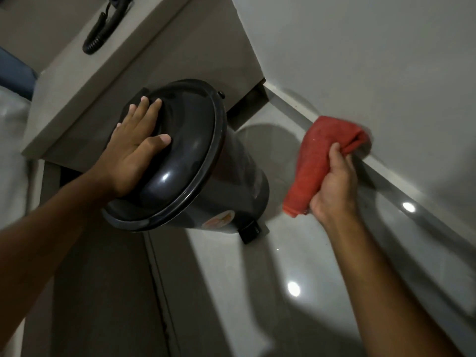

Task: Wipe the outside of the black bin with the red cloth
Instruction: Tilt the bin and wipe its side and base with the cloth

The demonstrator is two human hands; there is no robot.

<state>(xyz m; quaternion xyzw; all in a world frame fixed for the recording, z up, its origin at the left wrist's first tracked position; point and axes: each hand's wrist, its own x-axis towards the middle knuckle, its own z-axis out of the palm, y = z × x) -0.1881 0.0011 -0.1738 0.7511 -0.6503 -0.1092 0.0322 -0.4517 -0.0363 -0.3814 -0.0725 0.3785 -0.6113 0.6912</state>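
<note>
The black bin (pixel 219 176) is a round pedal bin with a domed lid, standing on a glossy tiled floor below a grey cabinet. My left hand (pixel 134 150) lies flat on the lid, fingers spread, pressing down on it. My right hand (pixel 332 181) is closed around the bunched red cloth (pixel 319 161), held in the air to the right of the bin and apart from it. The bin's foot pedal (pixel 249 231) juts out at the bottom, and an orange sticker (pixel 219 220) shows low on its side.
A grey cabinet (pixel 144 73) overhangs the bin at the back left, with a coiled black cord (pixel 99 32) on top. A white wall (pixel 373 60) with a grey skirting (pixel 386 184) runs along the right. Glossy floor tiles (pixel 257 292) spread out in front.
</note>
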